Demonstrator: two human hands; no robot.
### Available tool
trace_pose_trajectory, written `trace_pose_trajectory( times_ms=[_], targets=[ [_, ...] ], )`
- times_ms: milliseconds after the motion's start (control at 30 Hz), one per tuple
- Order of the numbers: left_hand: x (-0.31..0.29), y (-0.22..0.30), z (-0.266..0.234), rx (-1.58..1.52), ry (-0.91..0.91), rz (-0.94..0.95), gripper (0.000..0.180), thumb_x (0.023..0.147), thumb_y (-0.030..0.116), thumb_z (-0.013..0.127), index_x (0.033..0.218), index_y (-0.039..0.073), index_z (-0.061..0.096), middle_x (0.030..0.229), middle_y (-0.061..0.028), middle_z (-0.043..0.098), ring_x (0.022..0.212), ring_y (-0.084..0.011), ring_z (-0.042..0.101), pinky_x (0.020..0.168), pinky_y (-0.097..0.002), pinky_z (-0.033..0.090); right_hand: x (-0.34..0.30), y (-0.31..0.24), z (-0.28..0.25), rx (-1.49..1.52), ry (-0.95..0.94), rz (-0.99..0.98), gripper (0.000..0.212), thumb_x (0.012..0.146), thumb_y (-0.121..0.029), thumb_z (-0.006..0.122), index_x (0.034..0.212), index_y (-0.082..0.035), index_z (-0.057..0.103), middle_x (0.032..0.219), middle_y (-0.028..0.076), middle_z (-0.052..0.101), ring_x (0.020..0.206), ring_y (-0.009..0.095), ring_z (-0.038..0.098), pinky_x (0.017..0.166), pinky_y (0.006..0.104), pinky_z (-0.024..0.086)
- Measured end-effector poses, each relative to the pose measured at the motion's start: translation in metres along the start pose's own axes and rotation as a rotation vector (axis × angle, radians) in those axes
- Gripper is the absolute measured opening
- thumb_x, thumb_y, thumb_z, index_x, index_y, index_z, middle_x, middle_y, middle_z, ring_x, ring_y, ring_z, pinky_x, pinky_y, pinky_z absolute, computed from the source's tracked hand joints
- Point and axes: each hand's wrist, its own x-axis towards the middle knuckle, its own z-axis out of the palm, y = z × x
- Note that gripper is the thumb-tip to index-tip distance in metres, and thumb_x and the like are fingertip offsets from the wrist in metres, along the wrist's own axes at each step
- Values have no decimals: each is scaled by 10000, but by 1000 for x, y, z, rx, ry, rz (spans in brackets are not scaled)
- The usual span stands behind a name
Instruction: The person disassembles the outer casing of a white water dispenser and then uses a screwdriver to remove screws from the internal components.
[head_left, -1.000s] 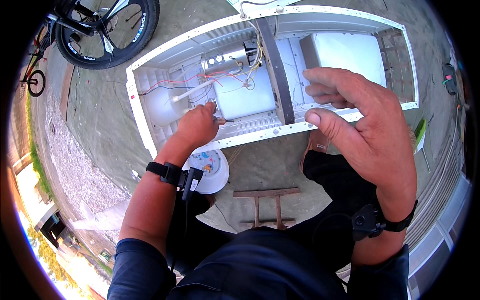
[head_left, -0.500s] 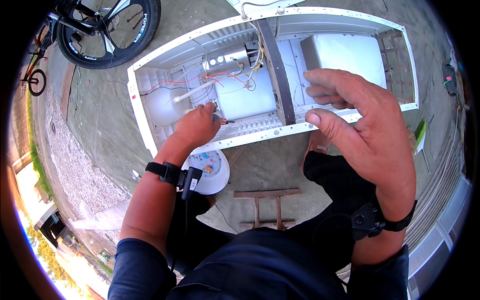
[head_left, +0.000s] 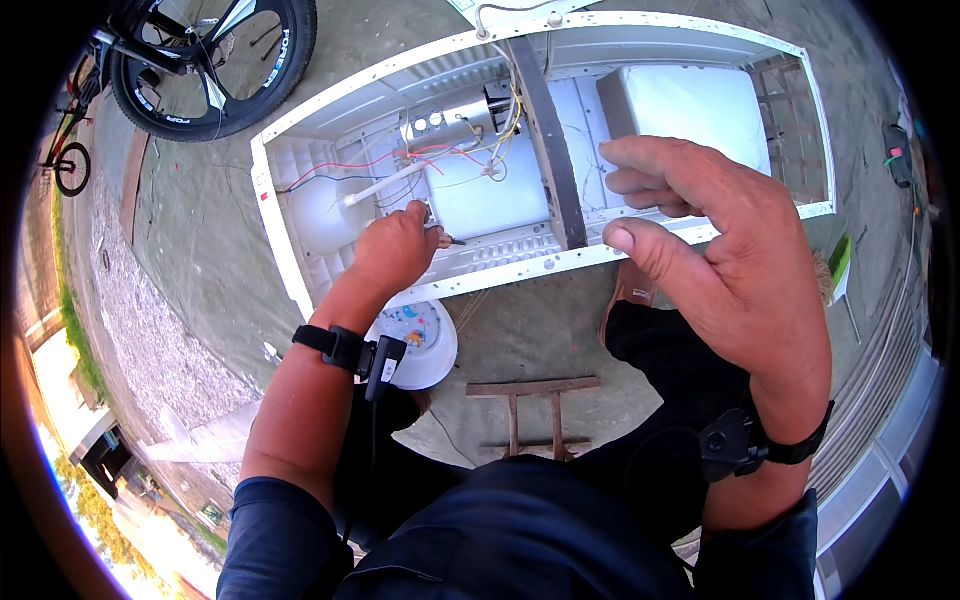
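Note:
An open white appliance cabinet (head_left: 480, 285) lies on the ground in front of me, with a dark crossbar (head_left: 560, 170) across its middle. My left hand (head_left: 398, 245) is inside its left half, fingers closed. A thin, dark-tipped piece (head_left: 455, 242) pokes out beside the fingers; what it belongs to is hidden. Close by are a white tube (head_left: 385, 187), a round white part (head_left: 325, 215) and a white panel (head_left: 490, 200). Farther in sits a silvery cylinder (head_left: 440, 125) with red, yellow and dark wires (head_left: 440, 155). My right hand (head_left: 720, 240) hovers empty over the right half, thumb and fingers apart.
A white round tub (head_left: 440, 370) with a patterned inside stands below my left forearm. Between my legs is a small wooden stool (head_left: 533, 385). A bicycle wheel (head_left: 290, 90) is at the far left. A white block (head_left: 690, 110) fills much of the cabinet's right half.
Both hands keep nearly the same pose and place. The whole view has shifted very slightly, with the cabinet a touch farther left and up.

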Motion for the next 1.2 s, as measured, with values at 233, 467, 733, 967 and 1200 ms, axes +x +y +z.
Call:
trace_pose_trajectory(
  times_ms=[233,467,733,967,1200],
  targets=[
    [-2,-6,5,42,64,88,377,890,236,663,1133,-31,555,1117,-249,606,975,-427,669,837,-492,554,-1,0,-1,-6,4,-7,400,842,-120,738,1210,6,644,1047,185,705,953,276,715,842,356,556],
    [-5,-9,11,46,165,158,411,915,318,665,1141,-10,565,1043,-232,659,931,-416,682,814,-480,554,0,-1,0,1,3,0,402,839,-122,744,1207,4,645,1032,184,707,950,276,715,842,357,557],
    [-5,-9,9,62,128,129,435,921,351,665,1165,3,572,1072,-235,675,966,-404,681,829,-471,553,-1,-1,-1,2,-4,7,409,839,-141,750,1208,2,648,1021,188,708,941,278,715,840,359,559],
    [-5,-10,8,66,68,94,466,928,384,649,1190,6,575,1086,-227,676,1015,-400,672,870,-475,541,-1,0,0,-2,2,4,411,839,-141,751,1210,4,647,1034,188,707,946,279,714,844,359,559],
    [-11,-4,4,55,67,94,492,925,418,630,1163,-10,576,1106,-258,644,1005,-415,671,869,-483,541,-1,0,0,-15,-1,12,409,840,-124,740,1216,6,644,1047,186,706,952,277,712,846,357,555]
  ],
)
